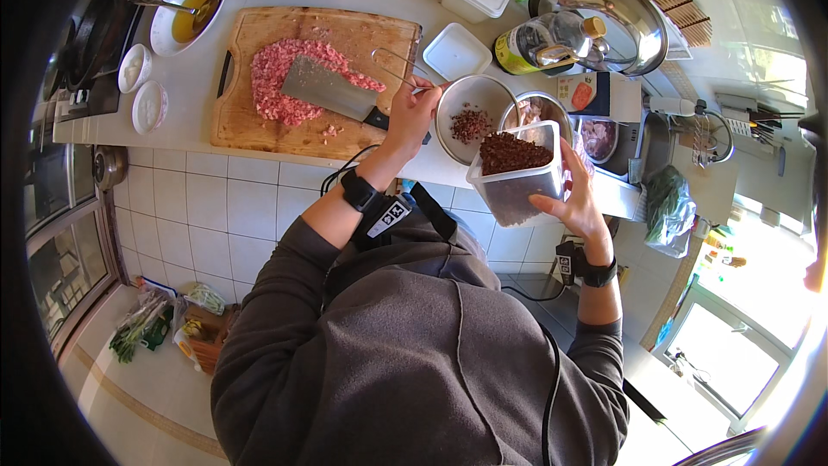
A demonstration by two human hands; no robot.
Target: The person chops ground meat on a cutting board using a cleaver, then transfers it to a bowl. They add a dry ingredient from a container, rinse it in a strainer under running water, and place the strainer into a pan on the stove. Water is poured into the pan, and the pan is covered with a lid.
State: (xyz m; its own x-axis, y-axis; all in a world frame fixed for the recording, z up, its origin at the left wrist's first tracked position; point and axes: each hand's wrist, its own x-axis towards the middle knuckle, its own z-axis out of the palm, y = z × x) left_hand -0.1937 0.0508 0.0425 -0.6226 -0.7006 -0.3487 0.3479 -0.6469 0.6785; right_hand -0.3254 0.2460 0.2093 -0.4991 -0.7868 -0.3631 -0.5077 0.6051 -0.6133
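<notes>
My left hand [414,110] grips the rim or handle of a round metal strainer [451,136], which holds some small reddish-brown dried pieces [470,124]. My right hand [572,197] holds a clear square plastic container [517,197] of dark reddish-brown dried granules [515,154], tilted against the strainer's right edge. Left of my left hand, a cleaver [330,89] lies flat on minced meat [275,71] on a wooden cutting board [239,133]. A white plastic lid [457,50] lies above the strainer. Behind the container, a metal bowl [561,107] with pale pieces is partly hidden.
A large oil bottle [543,42] lies beside a big steel basin [656,19]. At the left stand a white bowl of oil with a spoon [169,39] and two small white bowls [150,107]. Right of the boxed goods [585,94] is a sink [658,142].
</notes>
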